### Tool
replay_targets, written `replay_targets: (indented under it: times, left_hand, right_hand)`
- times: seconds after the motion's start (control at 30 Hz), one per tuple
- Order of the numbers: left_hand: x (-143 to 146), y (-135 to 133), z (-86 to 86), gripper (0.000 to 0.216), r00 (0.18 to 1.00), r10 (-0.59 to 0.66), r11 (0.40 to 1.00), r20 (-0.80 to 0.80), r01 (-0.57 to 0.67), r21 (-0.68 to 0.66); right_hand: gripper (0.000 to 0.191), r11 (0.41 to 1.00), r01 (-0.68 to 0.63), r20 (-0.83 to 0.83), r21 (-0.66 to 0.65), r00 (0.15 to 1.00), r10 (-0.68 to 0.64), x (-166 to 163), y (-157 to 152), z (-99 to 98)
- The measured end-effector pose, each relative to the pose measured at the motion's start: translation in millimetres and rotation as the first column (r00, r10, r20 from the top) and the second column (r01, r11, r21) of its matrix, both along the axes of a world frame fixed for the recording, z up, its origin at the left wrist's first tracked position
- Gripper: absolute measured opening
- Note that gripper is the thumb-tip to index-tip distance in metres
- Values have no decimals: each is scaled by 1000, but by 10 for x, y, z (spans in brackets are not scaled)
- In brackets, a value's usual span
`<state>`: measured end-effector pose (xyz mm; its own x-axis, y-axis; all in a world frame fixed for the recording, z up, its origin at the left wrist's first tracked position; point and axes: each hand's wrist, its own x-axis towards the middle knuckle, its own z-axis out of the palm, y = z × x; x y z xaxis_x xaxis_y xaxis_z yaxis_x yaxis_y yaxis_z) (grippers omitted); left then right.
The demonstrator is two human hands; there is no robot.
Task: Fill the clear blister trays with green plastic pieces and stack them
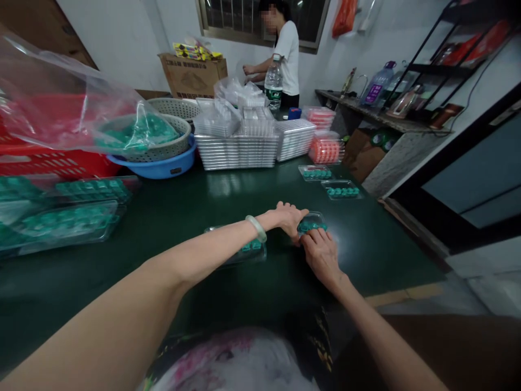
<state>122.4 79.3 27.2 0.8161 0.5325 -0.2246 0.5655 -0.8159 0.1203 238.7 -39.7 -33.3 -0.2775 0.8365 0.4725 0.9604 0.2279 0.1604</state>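
A small clear plastic tray with teal pieces (312, 222) lies on the dark green table (183, 206). My left hand (290, 218), with a pale bangle on the wrist, presses on its left and far side with curled fingers. From the near side my right hand (321, 253) grips the same tray, fingertips on its edge. Under my left forearm lies another clear tray with teal pieces (248, 251).
Two filled small trays (316, 173) (342, 190) lie further right. Stacks of empty clear trays (238, 146) stand at the back, beside baskets with teal pieces (148, 138) and a red crate (49, 157). Larger teal-filled trays (69, 222) lie left. A person in white works behind.
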Motion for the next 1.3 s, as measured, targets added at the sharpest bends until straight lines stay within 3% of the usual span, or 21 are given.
replay_targets:
  times: [0.13, 0.27, 0.4, 0.5, 0.6, 0.7, 0.87, 1.13, 1.3]
  left_hand:
    - [96, -11, -32, 107, 999, -32, 999, 5, 32, 20]
    - [-72, -99, 123, 104, 999, -20, 1000, 48, 19, 20]
    - [-598, -266, 390, 100, 992, 11, 1000, 124, -14, 19]
    - [-1156, -441, 492, 101, 982, 76, 995, 170, -85, 46]
    - [-1643, -614, 402, 96, 965, 163, 980, 207, -182, 75]
    - [-1913, -733, 172, 95, 946, 233, 964, 223, -256, 77]
    - [-1967, -789, -116, 95, 920, 307, 944, 244, -327, 44]
    - [-1972, -875, -104, 97, 916, 353, 925, 189, -373, 80]
    - [-1914, -897, -75, 99, 929, 340, 929, 147, -356, 104]
  right_hand:
    - [24, 1000, 23, -20, 10, 1000, -23, 42, -146, 22]
    - [21, 999, -7, -44, 36, 999, 9, -77, -222, 177]
    - [15, 984, -110, -164, 142, 977, 133, -332, -272, 392]
    - [23, 951, -138, -331, 278, 915, 229, -470, -283, 477]
    - [24, 944, -117, -449, 308, 857, 253, -514, -238, 457]
    - [22, 960, -136, -499, 247, 831, 246, -538, -148, 366]
    - [23, 969, -235, -539, 77, 808, 239, -656, 7, 221]
    - [23, 910, -395, -529, -126, 803, 276, -778, 234, 152]
    - [20, 890, -431, -521, -149, 799, 300, -770, 277, 151]
